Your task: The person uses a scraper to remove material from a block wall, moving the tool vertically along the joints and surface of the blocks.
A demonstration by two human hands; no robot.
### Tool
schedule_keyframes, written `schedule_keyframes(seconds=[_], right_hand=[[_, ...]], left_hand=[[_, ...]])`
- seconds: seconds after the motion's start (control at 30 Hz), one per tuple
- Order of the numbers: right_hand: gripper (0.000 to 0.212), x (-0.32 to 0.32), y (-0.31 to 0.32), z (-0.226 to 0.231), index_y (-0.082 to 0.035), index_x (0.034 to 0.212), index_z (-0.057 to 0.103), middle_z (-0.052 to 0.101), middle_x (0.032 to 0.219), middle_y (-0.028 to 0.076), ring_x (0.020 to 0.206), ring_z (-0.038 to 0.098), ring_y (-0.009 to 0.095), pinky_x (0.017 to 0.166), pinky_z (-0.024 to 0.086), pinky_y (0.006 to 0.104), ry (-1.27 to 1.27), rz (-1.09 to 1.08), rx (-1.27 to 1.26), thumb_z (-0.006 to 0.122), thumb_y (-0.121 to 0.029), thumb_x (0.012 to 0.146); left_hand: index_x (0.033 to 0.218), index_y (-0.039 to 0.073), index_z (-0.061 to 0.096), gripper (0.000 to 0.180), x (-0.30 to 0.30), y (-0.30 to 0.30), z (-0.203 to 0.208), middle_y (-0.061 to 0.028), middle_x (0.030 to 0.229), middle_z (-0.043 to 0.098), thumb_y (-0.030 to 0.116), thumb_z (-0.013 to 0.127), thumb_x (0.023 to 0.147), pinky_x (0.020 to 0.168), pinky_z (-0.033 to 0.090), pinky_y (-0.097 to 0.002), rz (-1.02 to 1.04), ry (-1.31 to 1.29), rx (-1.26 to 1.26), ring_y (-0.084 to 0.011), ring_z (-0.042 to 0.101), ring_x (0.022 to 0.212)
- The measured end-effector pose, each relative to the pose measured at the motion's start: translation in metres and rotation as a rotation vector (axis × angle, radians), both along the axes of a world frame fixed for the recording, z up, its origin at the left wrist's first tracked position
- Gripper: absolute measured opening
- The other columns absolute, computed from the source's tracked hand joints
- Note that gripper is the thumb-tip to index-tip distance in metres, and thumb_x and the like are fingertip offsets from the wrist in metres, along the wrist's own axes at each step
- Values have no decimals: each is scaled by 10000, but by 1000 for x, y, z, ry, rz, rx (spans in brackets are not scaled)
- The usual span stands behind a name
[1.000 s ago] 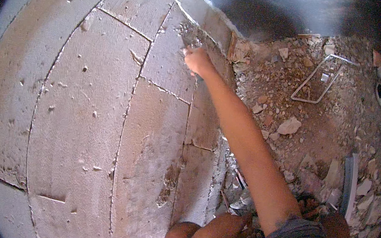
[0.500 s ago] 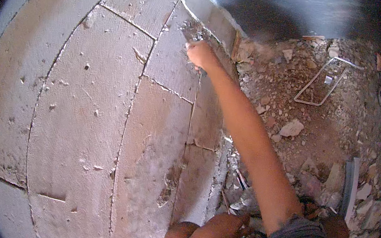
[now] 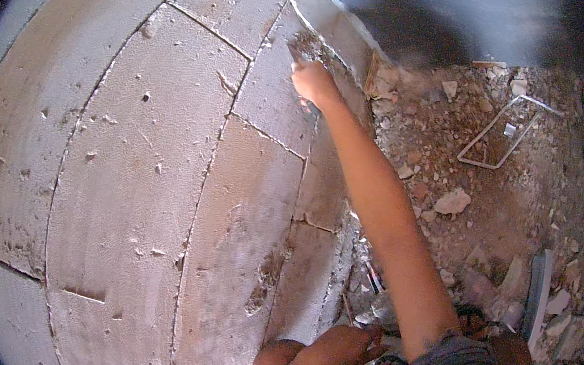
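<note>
My right arm stretches across to the far part of the pale block wall (image 3: 135, 163). My right hand (image 3: 313, 84) is closed around a scraper-like tool whose flat grey blade (image 3: 293, 53) meets the wall beside a rough, dark patch (image 3: 310, 45). A dark bit of its handle shows below the fist; the rest is hidden by my fingers. Low in the view, close to my bent knee, is my left hand (image 3: 352, 344). Its fingers are curled in shadow, and what they hold, if anything, cannot be made out.
Broken rubble (image 3: 454, 201) covers the ground right of the wall. A bent pale metal frame (image 3: 481, 164) lies on it farther off, and a grey channel-shaped strip (image 3: 538, 293) nearer. Thin stick-like items (image 3: 374, 276) lie at the wall's foot. Another wall rises at the far end.
The view has shifted slightly, so wall and rubble sit a little farther right. My right hand stays at the same patch with the tool, moved only a little; my left hand has barely moved.
</note>
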State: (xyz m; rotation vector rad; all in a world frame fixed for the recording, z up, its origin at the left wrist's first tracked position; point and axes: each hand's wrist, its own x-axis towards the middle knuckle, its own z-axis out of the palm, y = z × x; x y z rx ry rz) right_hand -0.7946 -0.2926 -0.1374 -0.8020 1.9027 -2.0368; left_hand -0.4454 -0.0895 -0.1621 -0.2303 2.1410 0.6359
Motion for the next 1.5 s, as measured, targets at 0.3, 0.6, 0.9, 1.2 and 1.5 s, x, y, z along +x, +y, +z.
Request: schedule_keyframes(seconds=[0.3, 0.6, 0.9, 1.2, 1.5], right_hand=[[359, 0, -16, 4, 62, 849, 643, 649, 728, 211, 722, 654, 343, 732, 501, 447, 112, 28, 47, 434, -229, 872], [372, -22, 3, -14, 105, 919, 597, 634, 702, 233, 558, 647, 303, 601, 515, 427, 18, 153, 108, 465, -239, 871], [286, -44, -23, -1, 60, 847, 634, 631, 756, 266, 735, 649, 372, 708, 508, 433, -49, 1, 34, 477, -172, 789], [250, -8, -24, 20, 34, 747, 666, 648, 803, 225, 772, 655, 337, 725, 509, 430, 134, 43, 2, 528, -174, 730], [321, -64, -27, -13, 60, 934, 637, 656, 822, 222, 731, 659, 355, 727, 520, 427, -123, 33, 47, 494, -209, 836]], left_hand=[[1236, 74, 430, 431, 7, -6, -10, -235, 856, 637, 371, 440, 924, 722, 494, -482, -67, -28, -9, -413, 619, 794], [1080, 22, 481, 408, 3, -3, -5, -220, 794, 638, 391, 455, 909, 660, 491, -506, 42, 82, 20, -418, 617, 735], [1089, 11, 470, 407, -8, -2, 2, -214, 829, 648, 373, 464, 905, 664, 494, -499, -41, 64, 21, -412, 619, 744], [1074, 26, 469, 381, 7, -9, 0, -200, 794, 646, 371, 461, 911, 671, 489, -499, 53, 96, 33, -413, 615, 729], [1026, 46, 471, 340, 0, -5, -4, -204, 759, 635, 365, 467, 911, 648, 483, -500, 76, 163, 54, -410, 617, 723]])
